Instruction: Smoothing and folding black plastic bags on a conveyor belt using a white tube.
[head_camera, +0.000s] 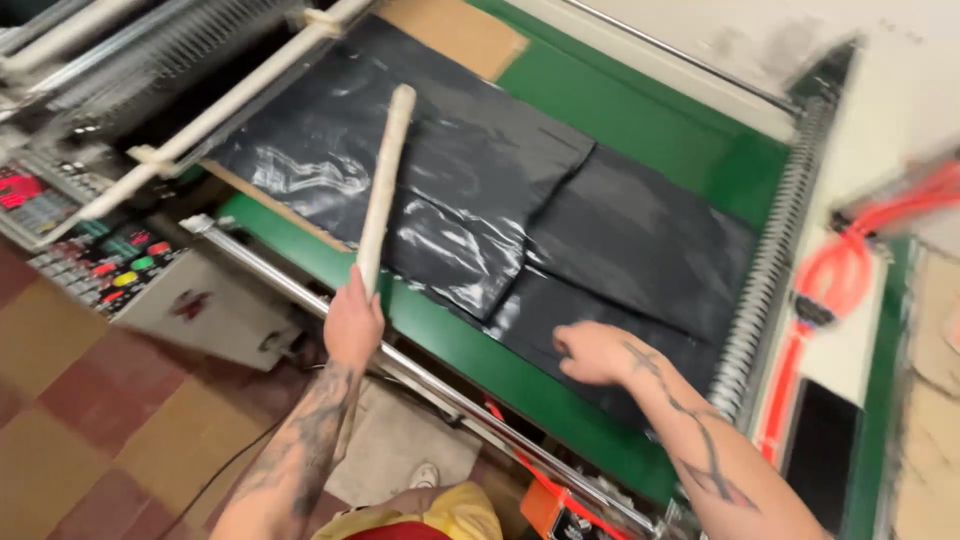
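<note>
My left hand (353, 322) grips the near end of a pale wooden stick (384, 180), which reaches out over the black plastic sheets. My right hand (592, 352) rests with curled fingers on the nearest black plastic sheet (560, 320), close to its front edge. Several shiny black sheets (450, 170) lie overlapping on a green machine bed (470, 350). Whether the right hand pinches the sheet I cannot tell.
A metal rail (300, 290) runs along the bed's front edge. A control panel with coloured buttons (110, 260) sits at left. Red hoses (850, 260) and a coiled metal spring strip (770, 250) stand at right. A brown cardboard piece (455, 35) lies at the back. Tiled floor below left.
</note>
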